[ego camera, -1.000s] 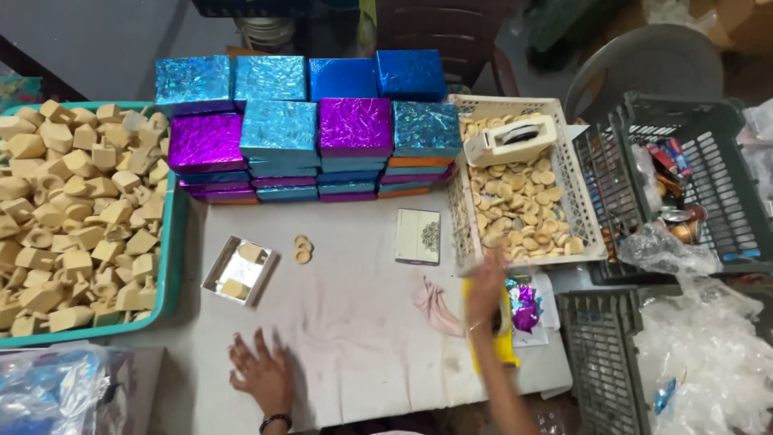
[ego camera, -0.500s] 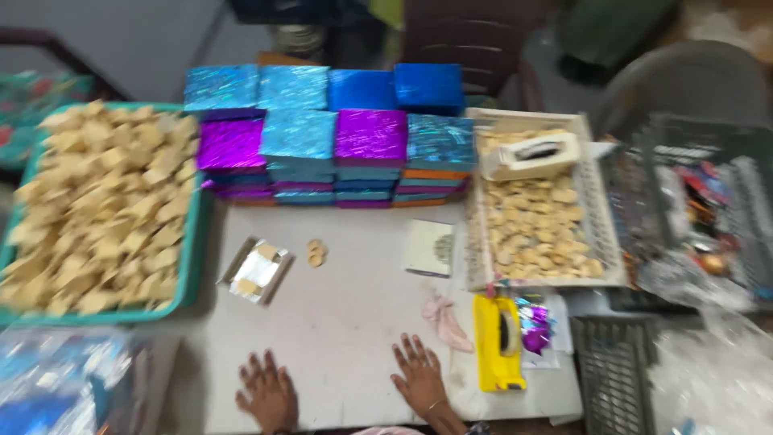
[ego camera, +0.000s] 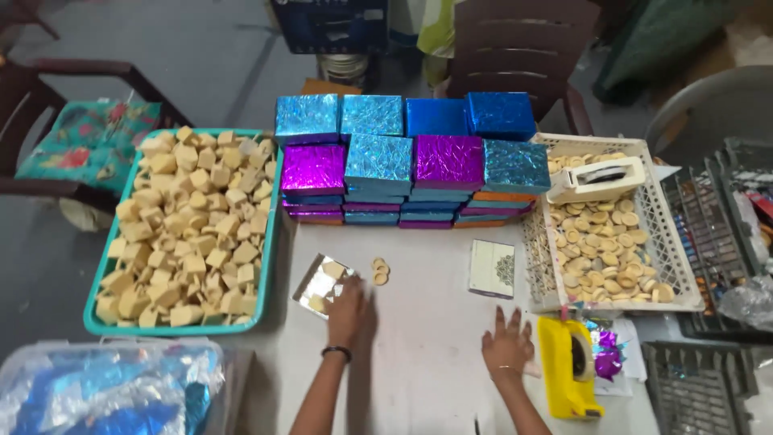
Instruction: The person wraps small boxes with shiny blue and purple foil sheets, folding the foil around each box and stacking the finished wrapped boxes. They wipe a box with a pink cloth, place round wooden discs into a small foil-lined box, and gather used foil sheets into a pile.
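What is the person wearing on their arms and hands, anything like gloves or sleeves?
No gloves and no sleeves in view: both forearms are bare. The left hand has a thin dark band around its wrist. The right hand has a thin, pale bangle at its wrist.

Two bare hands rest on the white worktop (ego camera: 427,354): the left hand (ego camera: 348,310) and the right hand (ego camera: 507,346). One square silver foil sheet (ego camera: 320,286) carries two tan blocks. Three small round tan discs (ego camera: 379,271) lie beside it. One yellow tape dispenser (ego camera: 568,366) and one patterned white card (ego camera: 492,268) lie nearby.
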